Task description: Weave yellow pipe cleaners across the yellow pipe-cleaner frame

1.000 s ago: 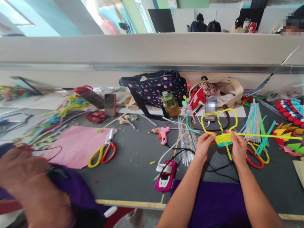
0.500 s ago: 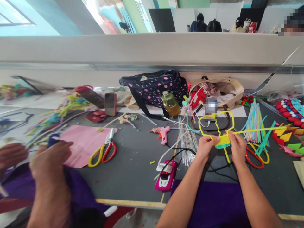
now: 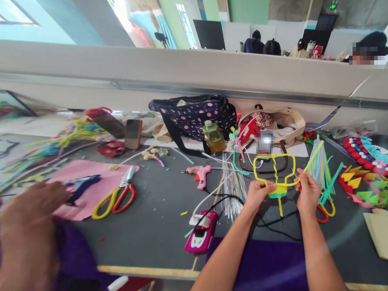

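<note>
Between my hands is a yellow pipe-cleaner frame, two rounded loops joined by a twisted middle stem. A wrapped yellow band with a green lower edge sits at its base, and a short twisted tail hangs below. My left hand pinches the frame's left side beside the band. With finger and thumb, my right hand grips a loose yellow pipe cleaner at the right, whose free end slants up. Red and yellow scissors lie partly hidden behind my right wrist.
A pink glue gun, silver strands and a magenta power strip lie left of my arms. Pastel pipe cleaners stand at right. Behind are a bottle and bags. A co-worker's blurred hand is at far left, near scissors.
My right hand has shifted right, away from the band, along the yellow strand. The strand's free end now points upward instead of rightward. The co-worker's blue tool now lies over the pink sheet.
</note>
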Available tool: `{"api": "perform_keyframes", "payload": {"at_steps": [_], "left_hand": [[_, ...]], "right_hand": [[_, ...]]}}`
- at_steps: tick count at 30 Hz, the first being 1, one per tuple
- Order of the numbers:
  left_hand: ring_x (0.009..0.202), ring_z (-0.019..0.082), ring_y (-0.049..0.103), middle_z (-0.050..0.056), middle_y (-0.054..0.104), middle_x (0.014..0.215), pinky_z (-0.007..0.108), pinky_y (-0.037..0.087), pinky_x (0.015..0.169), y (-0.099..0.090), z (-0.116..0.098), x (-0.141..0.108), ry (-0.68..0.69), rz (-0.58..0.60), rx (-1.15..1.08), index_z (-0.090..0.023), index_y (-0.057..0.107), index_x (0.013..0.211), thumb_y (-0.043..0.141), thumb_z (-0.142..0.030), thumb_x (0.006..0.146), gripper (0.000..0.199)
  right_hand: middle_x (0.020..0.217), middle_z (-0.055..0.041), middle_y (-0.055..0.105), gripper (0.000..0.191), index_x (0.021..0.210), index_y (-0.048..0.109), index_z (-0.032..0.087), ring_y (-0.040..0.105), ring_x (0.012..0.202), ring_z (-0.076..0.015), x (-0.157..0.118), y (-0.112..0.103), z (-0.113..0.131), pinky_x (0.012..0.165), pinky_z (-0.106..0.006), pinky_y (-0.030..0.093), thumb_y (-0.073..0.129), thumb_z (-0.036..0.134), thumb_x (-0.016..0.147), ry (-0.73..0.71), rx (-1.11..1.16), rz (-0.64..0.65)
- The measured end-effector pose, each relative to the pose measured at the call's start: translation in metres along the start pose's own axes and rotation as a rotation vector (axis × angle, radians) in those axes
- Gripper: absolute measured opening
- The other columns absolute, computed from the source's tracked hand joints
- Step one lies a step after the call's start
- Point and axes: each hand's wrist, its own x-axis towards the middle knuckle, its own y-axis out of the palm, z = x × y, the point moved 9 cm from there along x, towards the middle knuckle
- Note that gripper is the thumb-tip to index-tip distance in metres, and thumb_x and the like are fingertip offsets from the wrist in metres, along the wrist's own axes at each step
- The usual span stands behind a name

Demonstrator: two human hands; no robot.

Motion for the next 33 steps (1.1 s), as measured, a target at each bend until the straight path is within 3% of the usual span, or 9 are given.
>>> {"api": "perform_keyframes", "payload": {"at_steps": [5,11,14,19,25,33], "left_hand": [[0.053,0.012,0.054,0.005,0.068,0.059,0.023,0.038,0.054,-0.003,-0.005,0.002,0.03,-0.001,0.019,-0.014,0.076,0.065,0.086,-0.035,0.053,0.026],[0.049,0.01,0.048,0.004,0.066,0.057,0.021,0.031,0.048,-0.013,-0.002,0.007,0.026,-0.055,0.028,-0.012,0.076,0.068,0.083,-0.037,0.055,0.029],[0.049,0.009,0.047,0.004,0.065,0.056,0.021,0.031,0.049,-0.017,-0.003,0.008,0.039,-0.077,0.018,-0.012,0.077,0.07,0.082,-0.039,0.056,0.032],[0.048,0.009,0.044,0.003,0.063,0.053,0.021,0.03,0.048,-0.02,-0.008,0.009,0.092,-0.114,0.036,-0.011,0.076,0.068,0.082,-0.041,0.055,0.033],[0.051,0.009,0.047,0.003,0.064,0.056,0.021,0.033,0.052,-0.02,-0.009,0.01,0.122,-0.108,0.029,-0.011,0.076,0.069,0.083,-0.038,0.054,0.032],[0.053,0.011,0.05,0.003,0.065,0.059,0.022,0.035,0.053,-0.027,-0.01,0.012,0.157,-0.152,0.027,-0.011,0.077,0.072,0.082,-0.038,0.056,0.032]], "right_hand": [[0.058,0.0026,0.061,0.049,0.118,0.065,0.016,0.042,0.044,-0.0074,0.0,0.006,0.002,0.041,-0.021,0.03,0.072,0.039,0.076,-0.055,-0.062,0.089],[0.063,-0.0008,0.066,0.06,0.136,0.05,0.011,0.062,0.059,-0.0152,-0.005,0.006,0.015,0.061,-0.028,0.05,0.062,0.039,0.084,-0.286,-0.346,0.117],[0.07,-0.006,0.071,0.048,0.128,0.059,0.011,0.066,0.063,-0.0175,-0.008,0.01,0.021,0.066,-0.029,0.053,0.056,0.038,0.088,-0.41,-0.535,0.136],[0.103,-0.0118,0.073,0.032,0.11,0.071,0.016,0.07,0.087,-0.0216,-0.014,0.025,0.022,0.08,-0.032,0.054,0.05,0.031,0.091,-0.606,-0.689,0.268],[0.102,-0.0118,0.074,0.032,0.105,0.073,0.016,0.071,0.09,-0.0234,-0.01,0.026,0.011,0.081,-0.034,0.054,0.05,0.031,0.09,-0.569,-0.762,0.283],[0.094,-0.0114,0.075,0.035,0.101,0.074,0.015,0.071,0.079,-0.0232,-0.007,0.022,0.005,0.074,-0.033,0.054,0.049,0.034,0.086,-0.464,-0.799,0.281]]}}
